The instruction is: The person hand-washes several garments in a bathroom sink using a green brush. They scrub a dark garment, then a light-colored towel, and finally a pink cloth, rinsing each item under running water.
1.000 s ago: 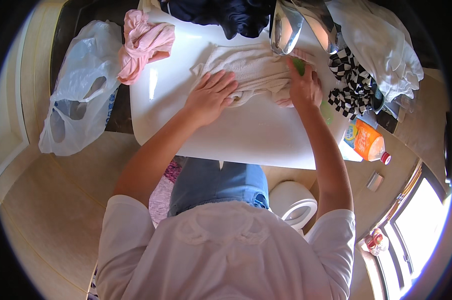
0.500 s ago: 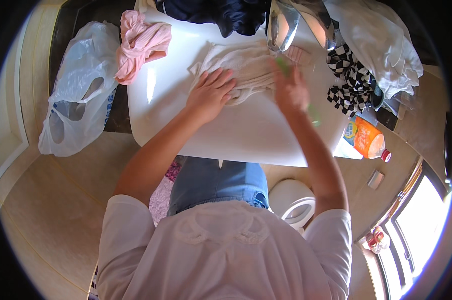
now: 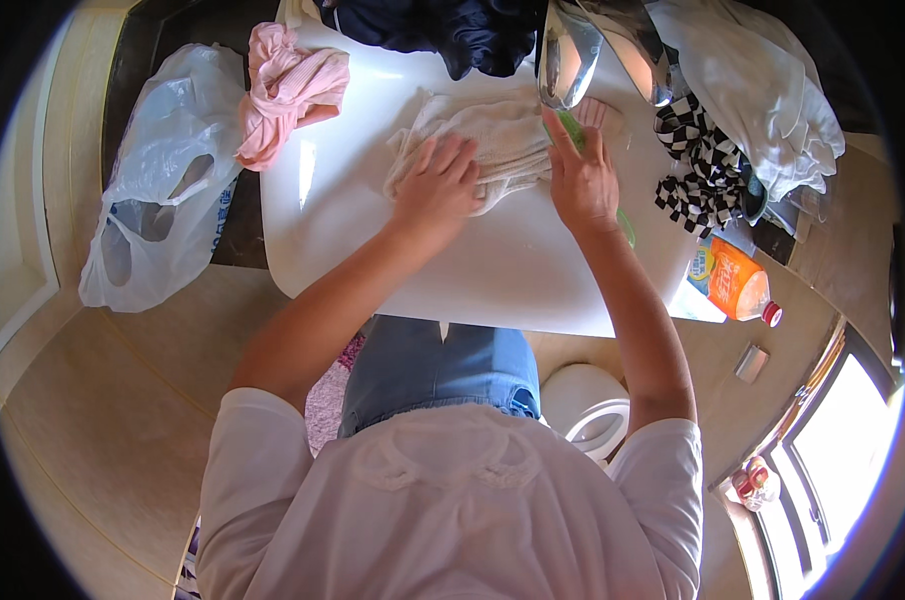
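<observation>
A crumpled white garment (image 3: 513,140) lies wet-looking in the white basin (image 3: 373,275). My left hand (image 3: 441,190) is pressed onto its near left side, with the fingers stretched out over the cloth. A green brush (image 3: 573,128) is gripped in my right hand (image 3: 585,190), which is at the garment's right end. Part of the green handle shows below my right wrist, and its bristles are hidden. A small pink striped patch (image 3: 594,112) shows just beyond the brush, under the faucet (image 3: 571,60).
Pink cloth (image 3: 291,90) hangs over the basin's left rim beside a white plastic bag (image 3: 168,180). Dark clothing (image 3: 438,30) lies at the far rim. White cloth (image 3: 763,95), checkered fabric (image 3: 698,160) and an orange bottle (image 3: 741,282) are at the right.
My right hand, blurred before, now shows sharply with the brush near the garment's right end. My left hand has shifted slightly right, and the cloth is bunched a little more.
</observation>
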`<state>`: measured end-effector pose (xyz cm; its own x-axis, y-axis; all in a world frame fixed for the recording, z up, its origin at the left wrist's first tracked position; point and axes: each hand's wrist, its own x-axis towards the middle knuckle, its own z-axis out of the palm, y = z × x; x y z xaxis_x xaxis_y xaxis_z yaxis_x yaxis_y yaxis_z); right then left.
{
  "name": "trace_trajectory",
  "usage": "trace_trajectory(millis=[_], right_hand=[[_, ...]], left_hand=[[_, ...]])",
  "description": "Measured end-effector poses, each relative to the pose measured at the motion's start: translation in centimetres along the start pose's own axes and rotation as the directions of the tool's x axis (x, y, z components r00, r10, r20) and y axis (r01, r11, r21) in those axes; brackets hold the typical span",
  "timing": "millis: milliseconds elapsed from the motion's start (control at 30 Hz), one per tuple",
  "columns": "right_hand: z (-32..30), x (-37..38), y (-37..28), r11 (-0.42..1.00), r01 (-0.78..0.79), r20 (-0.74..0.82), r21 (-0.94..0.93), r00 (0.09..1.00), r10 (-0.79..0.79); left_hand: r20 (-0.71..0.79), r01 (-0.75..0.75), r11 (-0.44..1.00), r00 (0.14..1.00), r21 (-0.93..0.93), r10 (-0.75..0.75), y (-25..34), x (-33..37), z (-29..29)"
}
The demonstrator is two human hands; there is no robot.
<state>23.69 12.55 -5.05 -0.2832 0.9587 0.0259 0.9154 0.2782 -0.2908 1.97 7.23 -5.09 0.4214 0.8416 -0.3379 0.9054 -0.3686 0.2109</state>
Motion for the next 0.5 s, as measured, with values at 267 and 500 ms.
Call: trace_trajectory(millis=[267,500], right_hand=[[2.7,2.3,-0.2,0.985,0.172,-0.042,-0.02,0.984,-0.173],[1.5,1.7,4.1,0.923,-0.005,0.182,-0.384,0.98,0.081]], left_hand=[[-0.129,-0.01,0.998,0.992,-0.063,0.002,1.6,2.9,2.5],[-0.078,-0.051,0.995,0.996,-0.088,0.044,0.2,2.2,1.8]])
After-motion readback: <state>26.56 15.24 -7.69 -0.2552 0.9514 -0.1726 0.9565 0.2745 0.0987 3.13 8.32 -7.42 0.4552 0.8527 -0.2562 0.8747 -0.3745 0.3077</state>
